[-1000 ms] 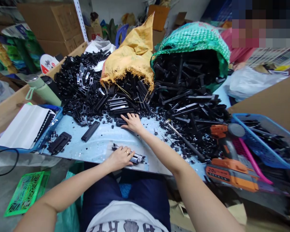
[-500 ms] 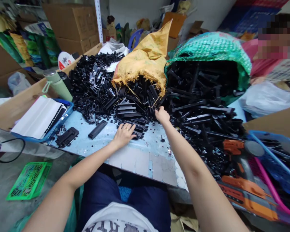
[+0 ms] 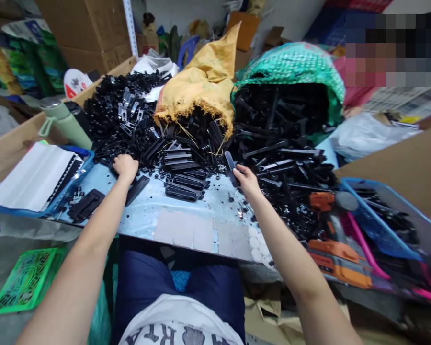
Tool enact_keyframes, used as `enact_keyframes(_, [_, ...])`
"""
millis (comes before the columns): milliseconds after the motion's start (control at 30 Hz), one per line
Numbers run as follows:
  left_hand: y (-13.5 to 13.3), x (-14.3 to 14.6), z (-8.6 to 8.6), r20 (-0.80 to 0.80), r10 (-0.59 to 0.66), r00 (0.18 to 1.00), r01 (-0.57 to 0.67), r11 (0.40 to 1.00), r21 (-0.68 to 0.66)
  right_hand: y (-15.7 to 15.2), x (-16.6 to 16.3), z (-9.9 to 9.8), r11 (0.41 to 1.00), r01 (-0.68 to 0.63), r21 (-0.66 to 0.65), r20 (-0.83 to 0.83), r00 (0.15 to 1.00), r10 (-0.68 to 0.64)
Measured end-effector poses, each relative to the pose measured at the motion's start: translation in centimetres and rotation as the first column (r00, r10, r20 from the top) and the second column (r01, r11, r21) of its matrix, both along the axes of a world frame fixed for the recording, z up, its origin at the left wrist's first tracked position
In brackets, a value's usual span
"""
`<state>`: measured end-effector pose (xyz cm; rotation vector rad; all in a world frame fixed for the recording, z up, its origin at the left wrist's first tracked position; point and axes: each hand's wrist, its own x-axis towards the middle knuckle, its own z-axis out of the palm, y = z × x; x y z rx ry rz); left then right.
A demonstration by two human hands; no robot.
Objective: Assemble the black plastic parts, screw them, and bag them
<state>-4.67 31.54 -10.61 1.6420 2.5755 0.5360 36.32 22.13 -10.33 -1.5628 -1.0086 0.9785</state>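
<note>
**Worktop [image 3: 140, 221]: Position of Contents**

Left end: basket [image 3: 88, 160], papers [image 3: 36, 177] lying in it; flask [image 3: 67, 125] behind. Flat part [image 3: 85, 205]: right of the basket, near the front edge.
Back left: heap of clips [image 3: 124, 108]; left hand [image 3: 126, 166] at its front edge.
Back centre: first sack [image 3: 196, 91], mouth forward; stacked strips [image 3: 179, 160] in front of it.
Back right: second sack [image 3: 294, 62], loose parts [image 3: 283, 154] inside and before its mouth.
Right of the stacked strips: right hand [image 3: 247, 181], a single strip [image 3: 230, 164] in its fingers.
Front right: power drill [image 3: 332, 227]; parts basket [image 3: 380, 235] further right.
Floor, left: crate [image 3: 28, 282].
</note>
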Motion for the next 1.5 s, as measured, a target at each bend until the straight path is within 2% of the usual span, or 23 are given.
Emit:
enact_keyframes(67, [-1.5,0.8,0.4,0.042,-0.023,0.999,0.013,0.975,0.22,-2.5,-1.1,-0.8,0.994,-0.106,-0.005,-0.323,0.941,0.098])
enact_keyframes(100, [-2.8,1.5,0.5,0.07,-0.074,0.995,0.045,0.938,0.344,-3.7,-1.8,-1.3,0.985,-0.174,0.0,-0.424,0.892,0.157])
enact_keyframes(167, [-6.1,3.8,0.6,0.101,-0.291,0.951,0.202,0.836,0.511,-5.9,-3.6,-2.4,0.961,-0.277,0.021,-0.529,0.812,0.246])
enact_keyframes(200, [-8.0,5.2,0.5,0.102,-0.443,0.891,0.324,0.775,0.543,-6.8,-4.4,-3.0,0.953,-0.3,0.042,-0.548,0.79,0.274])
enact_keyframes(267, [-11.9,8.2,-0.2,0.094,-0.755,0.649,0.631,0.603,0.488,-8.4,-5.4,-4.1,0.949,-0.299,0.098,-0.525,0.795,0.305])
enact_keyframes(333, [-15.2,10.4,-1.3,0.136,-0.865,0.483,0.77,0.494,0.404,-9.8,-5.0,-4.9,0.952,-0.273,0.142,-0.379,0.873,0.307])
enact_keyframes(367, [-16.4,11.2,-1.9,0.166,-0.886,0.432,0.809,0.462,0.364,-10.4,-4.3,-5.2,0.952,-0.271,0.146,-0.239,0.924,0.299])
enact_keyframes(433, [-18.2,11.9,-2.9,0.22,-0.887,0.406,0.831,0.458,0.317,-11.4,-2.7,-5.4,0.94,-0.315,0.129,0.158,0.943,0.294])
enact_keyframes(467, [-18.7,11.9,-3.2,0.242,-0.88,0.41,0.826,0.47,0.31,-11.8,-2.0,-5.3,0.925,-0.364,0.111,0.373,0.878,0.3])
enact_keyframes(533, [-19.4,11.9,-3.6,0.283,-0.862,0.421,0.808,0.498,0.316,-12.1,-1.5,-5.0,0.872,-0.486,0.056,0.708,0.635,0.309])
enact_keyframes(600, [-19.8,12.0,-3.7,0.329,-0.844,0.424,0.789,0.522,0.323,-11.7,-2.5,-4.6,0.806,-0.593,-0.008,0.871,0.391,0.296])
enact_keyframes(633, [-20.0,12.1,-3.7,0.356,-0.83,0.43,0.776,0.541,0.325,-11.4,-3.4,-4.6,0.774,-0.632,-0.042,0.904,0.306,0.298])
enact_keyframes(700, [-20.5,12.4,-3.6,0.417,-0.789,0.451,0.732,0.595,0.333,-10.5,-5.5,-4.5,0.71,-0.697,-0.1,0.911,0.222,0.347])
enact_keyframes(767, [-21.1,12.6,-3.5,0.475,-0.75,0.461,0.679,0.642,0.355,-9.9,-7.5,-4.4,0.691,-0.717,-0.089,0.862,0.292,0.414])
enact_keyframes(833, [-21.7,12.9,-3.4,0.537,-0.711,0.454,0.61,0.687,0.394,-9.8,-9.0,-4.3,0.723,-0.691,-0.003,0.72,0.5,0.481])
enact_keyframes(900, [-22.2,13.3,-3.1,0.615,-0.658,0.436,0.509,0.743,0.434,-10.3,-10.1,-4.1,0.788,-0.611,0.071,0.424,0.734,0.53])
enact_keyframes(933, [-22.4,13.5,-2.9,0.646,-0.632,0.429,0.457,0.768,0.448,-10.6,-10.5,-4.0,0.817,-0.571,0.076,0.238,0.807,0.541])
enact_keyframes(1000, [-22.4,14.0,-2.2,0.653,-0.616,0.439,0.398,0.786,0.473,-11.2,-11.0,-3.8,0.852,-0.521,0.054,-0.088,0.847,0.524])
enact_keyframes(1067, [-22.3,14.2,-1.4,0.573,-0.664,0.481,0.423,0.748,0.512,-11.7,-11.1,-3.6,0.854,-0.516,0.068,-0.246,0.821,0.516])
enact_keyframes(1133, [-21.9,14.1,-0.7,0.463,-0.723,0.513,0.485,0.689,0.539,-11.9,-10.5,-3.3,0.831,-0.543,0.122,-0.225,0.8,0.556])
enact_keyframes(1300, [-21.6,14.1,-0.1,0.35,-0.807,0.476,0.6,0.589,0.541,-12.1,-8.8,-2.0,0.746,-0.645,0.163,0.198,0.762,0.616])
enact_keyframes(1433, [-22.0,15.3,0.2,0.284,-0.759,0.586,0.411,0.581,0.703,-13.0,-9.5,-2.2,0.769,-0.586,0.255,0.287,0.806,0.518])
enact_keyframes(1500, [-22.0,15.6,0.4,0.25,-0.767,0.591,0.399,0.547,0.736,-13.5,-10.1,-2.6,0.779,-0.548,0.305,0.288,0.833,0.473])
